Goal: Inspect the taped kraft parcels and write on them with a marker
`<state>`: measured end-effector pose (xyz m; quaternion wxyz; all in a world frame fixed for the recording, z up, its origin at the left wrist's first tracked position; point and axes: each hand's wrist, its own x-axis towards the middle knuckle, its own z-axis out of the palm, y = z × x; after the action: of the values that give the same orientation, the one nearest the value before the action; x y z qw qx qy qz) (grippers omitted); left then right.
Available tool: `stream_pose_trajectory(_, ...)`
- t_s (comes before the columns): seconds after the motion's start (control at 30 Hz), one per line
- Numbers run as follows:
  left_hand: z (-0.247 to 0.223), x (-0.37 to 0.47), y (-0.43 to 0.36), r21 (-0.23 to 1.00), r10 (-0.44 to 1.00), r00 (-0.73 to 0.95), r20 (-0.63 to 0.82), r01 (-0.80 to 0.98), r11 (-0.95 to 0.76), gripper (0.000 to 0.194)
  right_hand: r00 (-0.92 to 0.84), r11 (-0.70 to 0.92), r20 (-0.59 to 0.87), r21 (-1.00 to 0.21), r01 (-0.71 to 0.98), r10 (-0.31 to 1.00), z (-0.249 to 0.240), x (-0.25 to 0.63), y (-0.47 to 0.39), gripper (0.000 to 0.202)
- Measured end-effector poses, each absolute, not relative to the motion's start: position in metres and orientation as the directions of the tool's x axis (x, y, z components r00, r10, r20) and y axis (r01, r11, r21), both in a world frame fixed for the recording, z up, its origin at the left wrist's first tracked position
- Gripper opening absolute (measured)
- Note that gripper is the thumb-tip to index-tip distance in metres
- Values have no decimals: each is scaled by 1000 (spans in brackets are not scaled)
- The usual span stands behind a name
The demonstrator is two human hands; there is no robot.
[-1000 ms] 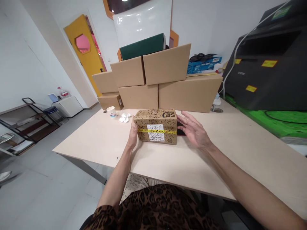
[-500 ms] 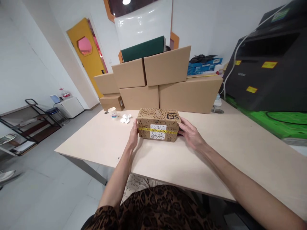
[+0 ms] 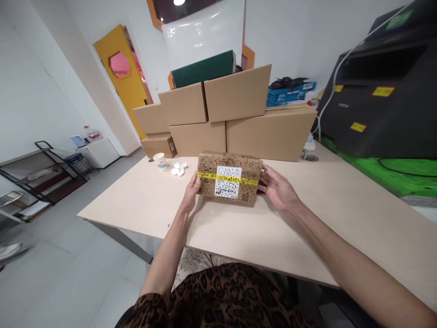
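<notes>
Between my hands a brown cardboard box [image 3: 208,186] is tilted so its labelled side faces up toward me. Dark speckles cover it, a yellow strip of tape runs across it, and a white label [image 3: 228,189] is stuck to its middle. My left hand [image 3: 191,193] grips the left end, thumb on the front edge. At the right end my right hand [image 3: 279,187] holds on with curved fingers, their tips partly hidden behind the box. A small dark red patch shows by those fingertips; I cannot make out what it is.
On the pale table [image 3: 136,196] stand a paper cup [image 3: 159,161] and crumpled white tissue [image 3: 179,169], left of the box. Large cartons [image 3: 269,136] are stacked behind, topped by a green binder [image 3: 205,70] and a blue basket [image 3: 285,96]. A black printer [image 3: 378,109] stands right.
The box has tipped back between my hands: its labelled side now shows larger, and its top is nearly out of sight. My right hand has shifted slightly right.
</notes>
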<state>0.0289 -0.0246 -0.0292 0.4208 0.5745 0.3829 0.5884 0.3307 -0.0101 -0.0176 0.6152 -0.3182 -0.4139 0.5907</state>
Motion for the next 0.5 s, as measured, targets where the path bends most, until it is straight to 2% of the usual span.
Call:
stream_pose_trajectory(0.13,-32,32,-23,960,962,46,267,-98,-262,78,39,194,198,-874,-446,979,-11,332,-13,35)
stream_pose_trajectory(0.27,-41,30,-19,983,988,57,144,-118,-137,90,98,322,310,-854,-408,946,-3,331,-19,34)
stream_pose_trajectory(0.37,-44,28,-18,982,986,95,138,-139,-124,98,135,393,370,-839,-377,919,-1,330,-22,37)
stream_pose_trajectory(0.5,-42,31,-22,978,971,145,192,-108,-178,100,163,404,370,-826,-392,915,0,330,-22,44)
